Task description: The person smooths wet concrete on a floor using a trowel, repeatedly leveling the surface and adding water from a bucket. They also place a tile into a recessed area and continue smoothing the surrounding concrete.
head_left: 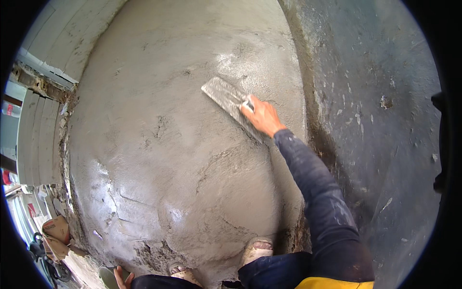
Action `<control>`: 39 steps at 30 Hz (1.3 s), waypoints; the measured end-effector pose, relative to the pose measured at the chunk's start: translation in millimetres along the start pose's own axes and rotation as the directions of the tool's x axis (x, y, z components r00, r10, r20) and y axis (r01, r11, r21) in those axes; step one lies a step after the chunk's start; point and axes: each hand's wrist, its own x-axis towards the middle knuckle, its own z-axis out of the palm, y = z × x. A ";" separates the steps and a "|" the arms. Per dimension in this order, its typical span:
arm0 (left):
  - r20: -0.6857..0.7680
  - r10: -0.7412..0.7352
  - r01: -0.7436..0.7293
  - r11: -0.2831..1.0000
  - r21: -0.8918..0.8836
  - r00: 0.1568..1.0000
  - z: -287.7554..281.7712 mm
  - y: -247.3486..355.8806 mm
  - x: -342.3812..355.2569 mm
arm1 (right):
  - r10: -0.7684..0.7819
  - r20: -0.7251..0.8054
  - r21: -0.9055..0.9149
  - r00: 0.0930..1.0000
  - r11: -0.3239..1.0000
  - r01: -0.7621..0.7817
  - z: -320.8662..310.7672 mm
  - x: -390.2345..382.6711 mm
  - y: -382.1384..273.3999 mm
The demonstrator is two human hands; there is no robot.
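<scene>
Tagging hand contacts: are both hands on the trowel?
No, only the right hand grips the trowel; the left hand is well apart from it, near the picture's lower edge.

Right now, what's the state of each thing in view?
Right hand: closed on the trowel handle
Trowel: cement-coated, blade against the cement
Cement: wet sheen, partly smooth, rough near the feet
Left hand: partly in view, grip unclear
Right sleeve: smeared
Dark grey surface: spattered
Brown bag: creased

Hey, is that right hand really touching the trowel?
Touching: the head view shows the right hand closed on the trowel, with no gap between them.
</scene>
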 end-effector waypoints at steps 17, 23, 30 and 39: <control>0.115 0.113 -0.100 0.989 -0.112 0.987 -38.0 -59.9 29.3 | -0.016 -0.005 0.014 1.000 1.000 0.016 50.3 -132.8 -8.5; 0.151 0.147 -0.129 0.983 -0.128 0.977 -50.9 -69.3 22.9 | -0.177 -0.242 0.005 0.954 0.983 0.183 35.2 -176.2 -13.5; 0.105 0.151 -0.136 0.982 -0.132 0.983 -61.5 -78.2 4.3 | 0.283 -0.204 0.125 0.937 0.957 -0.261 -3.2 -69.0 19.6; 0.020 -0.042 0.044 0.995 -0.094 0.999 -58.7 -89.2 9.4 | -0.188 0.562 -0.104 0.806 0.950 0.294 96.3 -157.8 -43.4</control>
